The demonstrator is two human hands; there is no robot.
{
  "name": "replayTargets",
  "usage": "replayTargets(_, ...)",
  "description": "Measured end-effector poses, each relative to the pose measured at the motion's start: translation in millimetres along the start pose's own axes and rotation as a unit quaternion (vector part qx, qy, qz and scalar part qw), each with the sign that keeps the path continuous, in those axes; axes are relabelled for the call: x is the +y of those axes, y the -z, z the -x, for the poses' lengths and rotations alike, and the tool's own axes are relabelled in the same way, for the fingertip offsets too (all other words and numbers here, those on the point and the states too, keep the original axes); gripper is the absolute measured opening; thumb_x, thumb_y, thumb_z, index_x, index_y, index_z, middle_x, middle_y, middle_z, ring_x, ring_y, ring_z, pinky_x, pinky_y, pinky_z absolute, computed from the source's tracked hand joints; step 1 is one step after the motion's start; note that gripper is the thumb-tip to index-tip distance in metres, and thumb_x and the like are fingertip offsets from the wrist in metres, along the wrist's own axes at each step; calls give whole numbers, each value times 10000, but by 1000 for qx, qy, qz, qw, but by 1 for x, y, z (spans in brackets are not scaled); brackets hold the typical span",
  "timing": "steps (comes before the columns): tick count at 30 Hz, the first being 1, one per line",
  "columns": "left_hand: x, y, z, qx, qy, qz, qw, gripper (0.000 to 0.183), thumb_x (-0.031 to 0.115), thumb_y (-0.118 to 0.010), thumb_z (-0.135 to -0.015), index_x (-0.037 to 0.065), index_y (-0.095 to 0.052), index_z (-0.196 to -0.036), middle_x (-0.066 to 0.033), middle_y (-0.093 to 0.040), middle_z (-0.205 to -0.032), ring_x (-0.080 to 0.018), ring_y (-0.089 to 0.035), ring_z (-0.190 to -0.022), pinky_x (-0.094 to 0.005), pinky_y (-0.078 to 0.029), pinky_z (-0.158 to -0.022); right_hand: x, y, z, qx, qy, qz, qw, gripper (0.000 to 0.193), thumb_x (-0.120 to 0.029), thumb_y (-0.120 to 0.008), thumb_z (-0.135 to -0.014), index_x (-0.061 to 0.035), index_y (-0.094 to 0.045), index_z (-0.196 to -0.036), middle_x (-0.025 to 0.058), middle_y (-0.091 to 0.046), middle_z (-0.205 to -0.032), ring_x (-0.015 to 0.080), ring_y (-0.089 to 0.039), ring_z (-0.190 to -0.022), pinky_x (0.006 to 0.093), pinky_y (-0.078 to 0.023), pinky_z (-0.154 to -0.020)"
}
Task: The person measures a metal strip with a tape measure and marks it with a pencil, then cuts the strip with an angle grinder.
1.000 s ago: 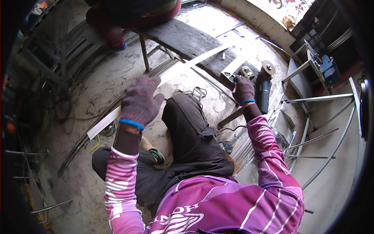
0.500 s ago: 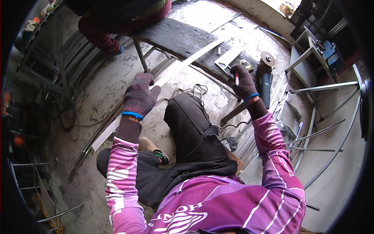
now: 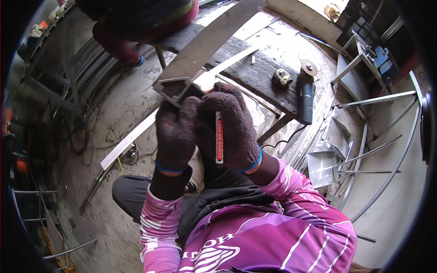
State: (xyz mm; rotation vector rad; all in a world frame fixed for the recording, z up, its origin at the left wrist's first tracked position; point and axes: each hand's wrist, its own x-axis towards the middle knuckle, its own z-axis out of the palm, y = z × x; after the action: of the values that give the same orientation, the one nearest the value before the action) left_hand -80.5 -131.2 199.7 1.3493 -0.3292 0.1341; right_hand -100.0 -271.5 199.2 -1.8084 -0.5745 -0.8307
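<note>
My left hand (image 3: 176, 132), in a dark knitted glove, is closed around the lower end of a grey metal piece (image 3: 209, 45). The piece has a broad flat face and a hollow, squared end, and it slants up toward the far right. Beside it, touching, my gloved right hand (image 3: 232, 125) is closed on a slim white and red marker (image 3: 219, 136) lying along the palm. The right fingertips are near the metal piece; whether they also grip it is hidden. Beyond my hands, a long pale metal strip (image 3: 234, 60) lies across the dark wooden bench (image 3: 268, 95).
A tape measure (image 3: 282, 77) and an angle grinder (image 3: 306, 98) with its disc up sit at the bench's right end. Another person (image 3: 136, 22) sits at the far left. Curved metal rods (image 3: 382, 189) stand at the right, and metal bars (image 3: 91, 68) lie at the left.
The metal piece from the bench is now up in front of me. My hands have come together at the middle; the left one let go of the long strip. The marker stayed in my right hand.
</note>
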Motion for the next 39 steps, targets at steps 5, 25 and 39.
replayTargets(5, 56, 83, -32, 83, -71, -230, 967, 332, 202, -633, -1026, 50, -603, -1319, -61, -680, -1068, -159, -678, -856, -306, -568, -787, 10, 30, -8, -17, 118, -100, 988, 417, -228, -824, -863, -52, -643, -1195, 198, -616, -1248, 299, -662, -939, 402, -544, -837)
replayTargets(25, -86, 123, -148, -298, 343, -425, 783, 526, 353, -608, -977, 29, -607, -1392, -190, -694, -1260, -278, -642, -1164, -370, -468, -1043, 189, 23, -38, -99, -259, -419, 864, 269, -257, -640, -1004, -4, -605, -1090, 98, -668, -858, 163, -622, -661, 285, -498, -612)
replayTargets(39, -127, 131, -123, -308, 369, -313, 819, 387, 316, -639, -935, -28, -680, -1108, -110, -694, -945, -151, -590, -871, -352, -505, -843, 248, -21, -7, -179, -282, -449, 829, 222, -190, -672, -933, -37, -567, -1055, 110, -708, -857, 146, -647, -676, 269, -520, -619)
